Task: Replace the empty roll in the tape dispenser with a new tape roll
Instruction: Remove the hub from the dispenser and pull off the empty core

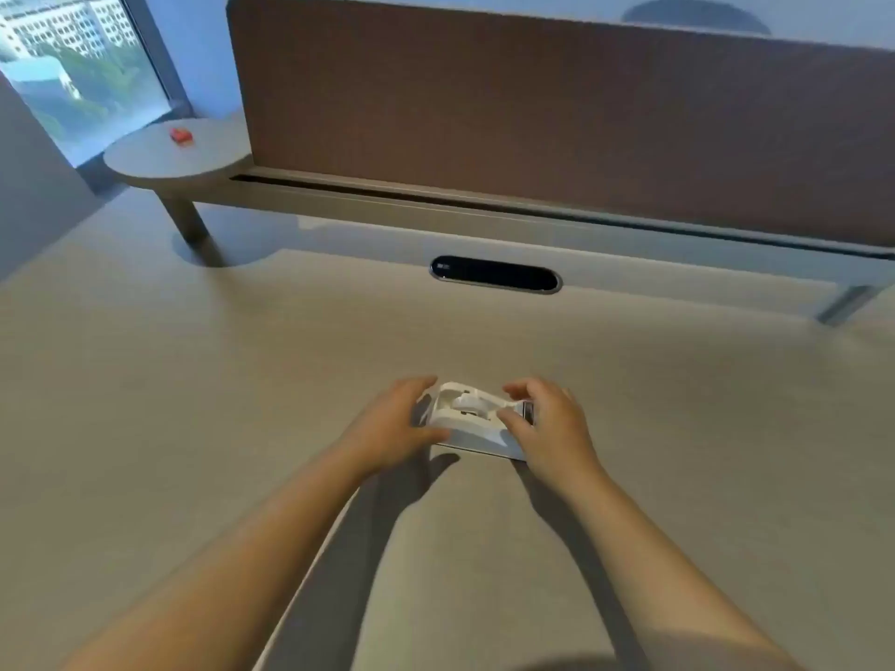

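Observation:
A white tape dispenser (pixel 472 421) lies on the beige desk (pixel 242 404) in the middle of the view. My left hand (pixel 394 426) grips its left end, thumb along the near side and fingers over the far side. My right hand (pixel 549 426) holds its right end, where the metal cutter (pixel 528 411) shows between thumb and fingers. A small white piece (pixel 467 403) sits in the dispenser's well; I cannot tell if it is a roll core. No new tape roll is in view.
A brown partition panel (pixel 557 128) runs along the desk's far edge above a raised shelf. A dark oval cable port (pixel 495 274) lies beyond the dispenser. At far left a round side shelf (pixel 179 155) carries a small red object (pixel 180 136).

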Available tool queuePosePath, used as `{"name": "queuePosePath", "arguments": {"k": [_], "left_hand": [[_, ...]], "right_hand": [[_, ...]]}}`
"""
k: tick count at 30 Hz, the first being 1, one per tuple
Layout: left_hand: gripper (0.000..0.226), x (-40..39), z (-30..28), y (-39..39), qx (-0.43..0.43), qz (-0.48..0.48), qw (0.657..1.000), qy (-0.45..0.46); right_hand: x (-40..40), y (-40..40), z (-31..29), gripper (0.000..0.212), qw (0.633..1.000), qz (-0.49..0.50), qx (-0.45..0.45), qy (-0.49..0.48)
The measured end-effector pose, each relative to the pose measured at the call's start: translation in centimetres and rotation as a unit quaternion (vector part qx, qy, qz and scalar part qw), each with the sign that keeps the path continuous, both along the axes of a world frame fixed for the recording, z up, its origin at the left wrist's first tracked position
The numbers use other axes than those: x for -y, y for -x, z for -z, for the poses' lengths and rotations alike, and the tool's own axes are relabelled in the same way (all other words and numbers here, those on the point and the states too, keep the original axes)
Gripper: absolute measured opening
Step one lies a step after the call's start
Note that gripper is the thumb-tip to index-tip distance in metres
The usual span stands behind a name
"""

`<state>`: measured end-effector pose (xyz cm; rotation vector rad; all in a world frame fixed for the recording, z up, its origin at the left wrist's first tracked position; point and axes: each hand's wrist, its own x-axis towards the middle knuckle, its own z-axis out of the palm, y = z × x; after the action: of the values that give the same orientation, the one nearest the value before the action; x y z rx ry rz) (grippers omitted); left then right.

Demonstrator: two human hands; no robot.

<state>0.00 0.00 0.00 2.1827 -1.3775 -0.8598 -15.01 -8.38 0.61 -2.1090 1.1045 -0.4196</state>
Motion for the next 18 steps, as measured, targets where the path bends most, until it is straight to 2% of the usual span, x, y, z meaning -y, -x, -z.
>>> {"name": "queuePosePath", "arguments": {"k": [5,11,18], "left_hand": [[0.073,0.6,1.8,-0.7,-0.034,-0.014,0.999,0.034],[0.060,1.1,2.4,-1.0,-0.060,-0.013,0.996,0.071],[0.057,1.2,2.8,-1.0,-0.056,-0.031,0.995,0.074]], "right_hand": [[0.1,-1.4,2.3,0.015,0.998,-0.007,-0.049,0.043],[0.2,-1.8,2.8,0.012,0.998,-0.005,-0.030,0.048],[-0.1,-2.5,3.1,0.008,1.000,0.011,-0.003,0.014]]}}
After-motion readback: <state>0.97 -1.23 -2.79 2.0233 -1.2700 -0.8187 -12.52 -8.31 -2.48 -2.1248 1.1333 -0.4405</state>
